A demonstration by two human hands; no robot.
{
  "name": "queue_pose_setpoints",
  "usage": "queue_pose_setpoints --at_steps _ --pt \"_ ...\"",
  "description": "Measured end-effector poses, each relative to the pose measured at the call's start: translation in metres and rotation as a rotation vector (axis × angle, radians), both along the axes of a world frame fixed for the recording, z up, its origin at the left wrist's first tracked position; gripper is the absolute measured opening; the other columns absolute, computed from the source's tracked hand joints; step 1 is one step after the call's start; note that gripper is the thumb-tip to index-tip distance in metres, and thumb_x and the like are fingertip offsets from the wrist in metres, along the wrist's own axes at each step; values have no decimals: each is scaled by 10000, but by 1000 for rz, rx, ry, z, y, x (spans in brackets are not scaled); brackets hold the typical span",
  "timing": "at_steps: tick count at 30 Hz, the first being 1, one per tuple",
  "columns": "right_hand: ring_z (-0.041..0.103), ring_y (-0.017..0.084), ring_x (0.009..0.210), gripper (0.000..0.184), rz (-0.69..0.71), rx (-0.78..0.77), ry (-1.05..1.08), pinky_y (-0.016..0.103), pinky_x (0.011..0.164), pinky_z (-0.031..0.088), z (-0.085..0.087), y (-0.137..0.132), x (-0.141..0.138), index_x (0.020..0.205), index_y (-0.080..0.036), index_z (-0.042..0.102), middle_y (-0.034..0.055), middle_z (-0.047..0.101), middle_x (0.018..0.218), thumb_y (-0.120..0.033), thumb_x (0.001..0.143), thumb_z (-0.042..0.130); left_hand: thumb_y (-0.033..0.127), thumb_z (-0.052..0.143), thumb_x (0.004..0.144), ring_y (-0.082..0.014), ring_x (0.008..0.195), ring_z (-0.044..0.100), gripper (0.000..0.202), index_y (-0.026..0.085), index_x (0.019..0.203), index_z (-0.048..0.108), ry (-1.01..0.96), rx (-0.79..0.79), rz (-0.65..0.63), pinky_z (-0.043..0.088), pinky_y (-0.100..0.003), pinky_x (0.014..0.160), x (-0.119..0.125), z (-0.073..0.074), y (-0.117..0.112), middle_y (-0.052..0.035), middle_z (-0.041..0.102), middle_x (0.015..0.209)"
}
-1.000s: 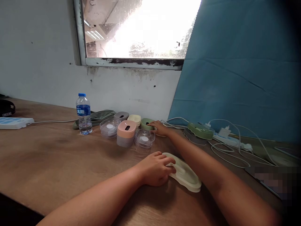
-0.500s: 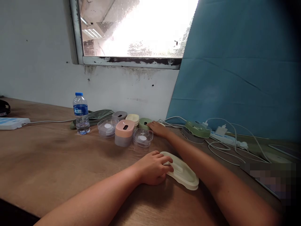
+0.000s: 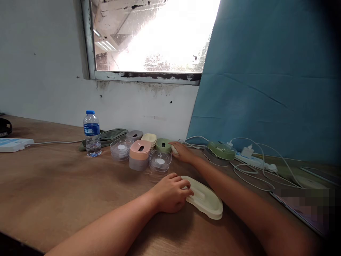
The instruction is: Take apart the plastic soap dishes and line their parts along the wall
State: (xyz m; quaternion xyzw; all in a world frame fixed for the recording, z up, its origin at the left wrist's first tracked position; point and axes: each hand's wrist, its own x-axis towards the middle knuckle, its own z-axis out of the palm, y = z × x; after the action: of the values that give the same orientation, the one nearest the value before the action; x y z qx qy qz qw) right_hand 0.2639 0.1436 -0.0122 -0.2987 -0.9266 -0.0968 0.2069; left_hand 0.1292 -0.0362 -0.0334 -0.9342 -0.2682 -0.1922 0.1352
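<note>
A long, pale cream tray [image 3: 209,201] with a raised middle lies on the table. My left hand [image 3: 172,193] has its fingers curled over the tray's left end. Farther back, my right hand [image 3: 183,153] bends its fingers around a small cream-coloured piece [image 3: 174,150], mostly covered by the hand. Just left of those fingertips stands a green container [image 3: 163,144] with a dark slot in its lid. Beside it are a pink-topped container [image 3: 140,154], a grey one [image 3: 134,134], stacked cream cups [image 3: 149,139] and clear plastic containers [image 3: 160,161].
A water bottle [image 3: 92,137] stands at the left before a dark green pouch [image 3: 112,137]. Toward the right are a green curved piece [image 3: 221,150], a power strip [image 3: 250,160] with loose white cables, and a tablet-like device [image 3: 293,211]. A white wall and blue curtain [image 3: 266,89] close off the back.
My right hand has drawn slightly right, off the green container, and the cream piece now shows at its fingers. My left hand stays at the tray. The view has tilted up slightly.
</note>
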Motion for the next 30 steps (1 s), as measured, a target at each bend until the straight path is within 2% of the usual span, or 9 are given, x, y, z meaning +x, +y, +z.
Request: queue_pose_setpoints --at_steps 5,7,10,12,15,19,23,27,30 --pt "580 180 865 177 64 -76 -8 310 781 456 24 -61 39 955 -181 573 59 628 949 -208 821 460 218 466 765 -192 778 533 171 186 916 539 -58 -11 191 384 -323 722 -3 6 -1 -59 571 900" --pt "583 167 810 173 152 -182 -40 299 751 461 30 -96 60 876 -191 594 41 637 859 -253 852 434 202 462 762 -195 751 541 110 182 845 531 -93 -51 270 394 -314 687 -5 5 1 -54 584 840" --pt "553 196 963 216 275 -359 -92 342 854 435 29 -143 94 974 -198 594 68 600 1047 -313 807 521 180 457 748 -203 704 558 49 181 749 506 -126 -135 397 398 -302 625 -10 1 5 -47 601 751" --pt "474 230 1116 297 266 -416 -120 386 939 387 22 -165 115 1049 -230 585 67 527 1204 -337 772 575 159 459 728 -202 690 567 45 181 737 498 -145 -191 466 393 -288 593 -13 -3 8 -47 608 744" --pt "342 235 1247 317 193 -451 -115 430 1018 309 7 -180 140 1134 -269 551 45 448 1308 -339 826 522 158 461 721 -186 698 569 57 182 757 498 -203 -258 501 389 -266 579 -16 -7 10 -48 604 783" --pt "499 201 1109 237 104 -405 9 358 942 411 -13 -180 154 1040 -257 603 46 556 1175 -355 869 471 169 444 739 -174 724 556 72 183 781 501 -273 -313 480 398 -262 613 -15 -7 10 -50 578 823" --pt "591 166 908 208 -22 -258 196 284 794 483 -29 -166 142 955 -213 599 40 631 965 -348 876 462 177 440 749 -177 769 546 89 179 803 511 -299 -367 475 406 -268 670 -14 -7 11 -56 560 854" --pt "604 160 882 197 -113 30 212 265 781 480 -34 -123 111 911 -208 601 31 645 958 -343 877 462 186 445 749 -176 806 543 102 184 820 518 -312 -414 473 408 -264 714 -13 -6 12 -57 551 882" --pt "590 190 923 195 -192 105 223 302 797 463 -29 -74 81 948 -189 599 50 639 999 -306 879 459 186 439 751 -181 819 543 108 184 820 521 -305 -419 471 412 -273 727 -12 -5 11 -60 547 898"
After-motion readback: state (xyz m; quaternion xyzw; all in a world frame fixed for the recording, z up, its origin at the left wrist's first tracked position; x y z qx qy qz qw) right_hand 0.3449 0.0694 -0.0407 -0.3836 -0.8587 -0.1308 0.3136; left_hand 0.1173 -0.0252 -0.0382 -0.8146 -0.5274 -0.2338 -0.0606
